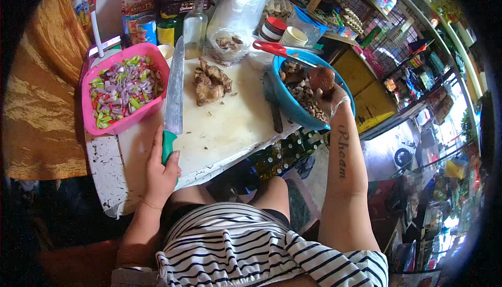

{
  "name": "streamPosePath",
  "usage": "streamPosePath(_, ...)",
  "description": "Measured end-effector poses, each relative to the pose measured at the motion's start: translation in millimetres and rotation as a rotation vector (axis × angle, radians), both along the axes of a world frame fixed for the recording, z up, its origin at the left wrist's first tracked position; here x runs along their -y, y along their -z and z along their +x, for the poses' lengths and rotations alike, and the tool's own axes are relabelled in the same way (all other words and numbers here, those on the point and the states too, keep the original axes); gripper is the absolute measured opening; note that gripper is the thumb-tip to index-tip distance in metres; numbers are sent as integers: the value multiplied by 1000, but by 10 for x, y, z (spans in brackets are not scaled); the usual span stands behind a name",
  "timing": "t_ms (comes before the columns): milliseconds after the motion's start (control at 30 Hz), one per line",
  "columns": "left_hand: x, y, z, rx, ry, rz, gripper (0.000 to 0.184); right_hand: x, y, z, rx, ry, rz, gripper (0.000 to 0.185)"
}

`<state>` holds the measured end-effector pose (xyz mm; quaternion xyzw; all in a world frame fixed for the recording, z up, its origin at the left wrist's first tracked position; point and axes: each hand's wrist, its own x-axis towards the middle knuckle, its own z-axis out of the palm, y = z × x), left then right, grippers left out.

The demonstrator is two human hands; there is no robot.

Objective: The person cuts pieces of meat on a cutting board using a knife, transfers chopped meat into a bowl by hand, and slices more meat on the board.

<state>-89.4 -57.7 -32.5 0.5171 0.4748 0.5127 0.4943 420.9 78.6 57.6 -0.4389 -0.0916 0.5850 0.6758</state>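
Observation:
My left hand (164, 156) is closed around the green handle of a large kitchen knife (174, 93), its broad blade pointing away over the left side of the white cutting board (230, 125). My right hand (334, 98) reaches into a blue basin (285, 96) of small chopped brown meat (303, 94). Its fingers are shaded and hard to separate from the brown contents. Several browned meat chunks (212, 82) lie on the board. Left of the knife, a pink tub (90, 104) holds sliced purple onions and green and red peppers (125, 88).
A red-handled metal tool (269, 48) rests across the basin's rim. Beside the basin lies a dark knife (274, 110). A clear bottle (195, 28), a plastic bag of meat (228, 44) and stacked bowls (294, 37) stand behind the board. Bottles (282, 153) sit below the table edge.

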Motion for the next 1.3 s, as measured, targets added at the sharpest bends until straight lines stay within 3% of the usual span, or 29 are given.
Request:
streamPosePath(100,-4,2,14,1,-3,-2,73,17,51,33,-147,-243,150,25)
streamPosePath(233,-6,46,0,30,-10,2,73,-95,106,-173,261,49,-39,33)
streamPosePath(367,-6,11,0,0,3,-7,74,-6,30,-516,823,-237,-32,47)
streamPosePath(533,-2,-27,30,-34,-35,13,72,64,37,-949,273,-272,212,50)
streamPosePath(633,-8,50,5,-20,-27,26,72,-54,-6,-795,397,-134,22,44)
streamPosePath(767,-10,31,7,-3,-37,0,75,-395,55,-859,226,367,326,34)
streamPosePath(833,-9,21,9,-8,-36,-1,75,-175,-309,-1315,229,387,350,29)
streamPosePath(900,-10,17,8,-7,-24,10,75,-325,-199,-1288,479,282,492,27)
streamPosePath(933,-10,13,7,-7,-17,16,75,-422,-165,-1301,427,88,492,23)
streamPosePath(967,-12,12,5,-34,-14,29,74,-732,100,-1325,350,148,592,27)
streamPosePath(1100,-6,-7,-5,-56,-6,25,74,-964,397,-2329,719,199,600,37)
streamPosePath(1167,-7,-4,-8,-52,-8,18,74,-1374,839,-2586,952,218,677,46)
streamPosePath(1200,-12,20,-12,-64,-12,24,73,-1216,792,-2829,1280,411,485,57)
streamPosePath(1233,-11,26,-14,-75,-14,28,73,-1234,814,-2947,1161,259,611,59)
streamPosePath(1300,-4,5,0,-25,-40,10,74,-1034,780,-3234,1192,212,608,54)
